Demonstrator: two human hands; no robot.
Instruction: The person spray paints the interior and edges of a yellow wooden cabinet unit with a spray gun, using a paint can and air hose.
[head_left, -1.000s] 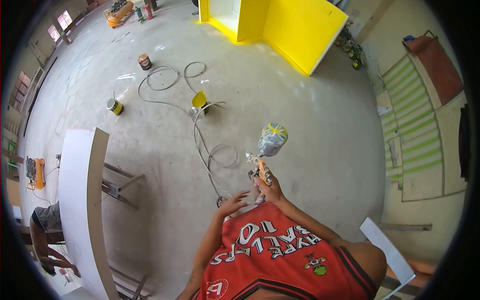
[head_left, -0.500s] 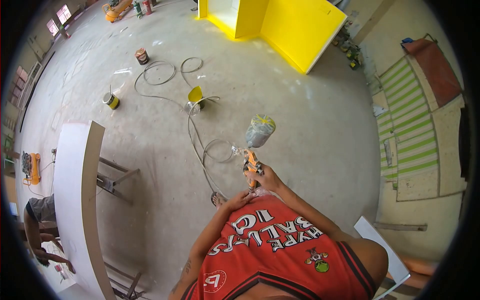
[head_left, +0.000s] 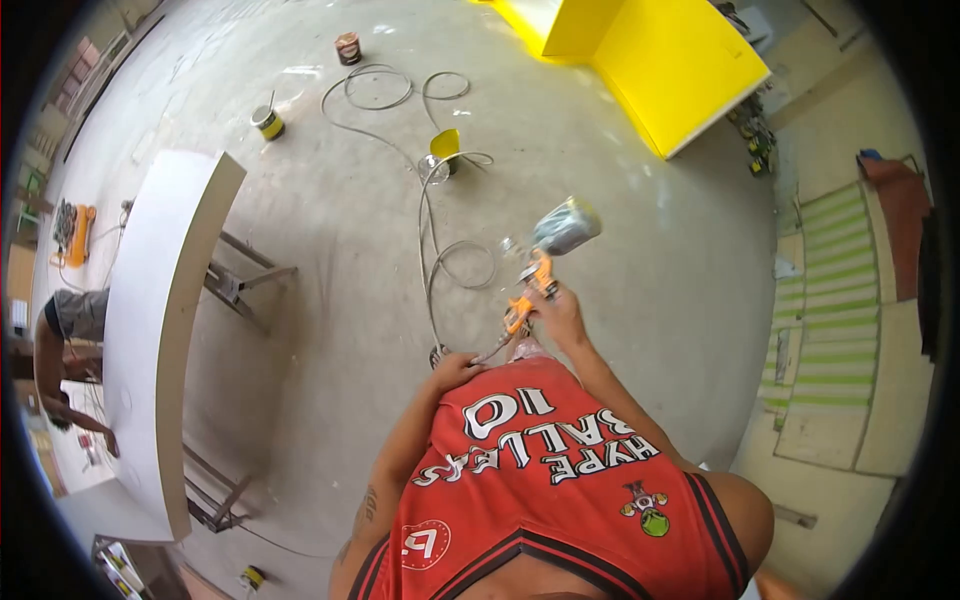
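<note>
My right hand (head_left: 556,309) grips the orange handle of a spray gun (head_left: 532,281), which is tilted to the right with its grey paint cup (head_left: 565,227) on top. An air hose (head_left: 446,262) runs from the gun's base across the concrete floor in loops. My left hand (head_left: 456,369) rests against the hem of my red jersey (head_left: 545,470), close to where the hose comes down; whether it holds the hose is unclear.
A long white panel (head_left: 150,300) lies on metal trestles at left, with another person (head_left: 60,340) bent beside it. Yellow cabinet panels (head_left: 660,60) stand at the top. Paint cans (head_left: 266,121) and a yellow funnel (head_left: 444,145) sit on the floor. An orange compressor (head_left: 76,224) is far left.
The view has swung right and down. The spray gun has tipped from upright to leaning right, and my left hand has dropped from open fingers to my jersey's hem.
</note>
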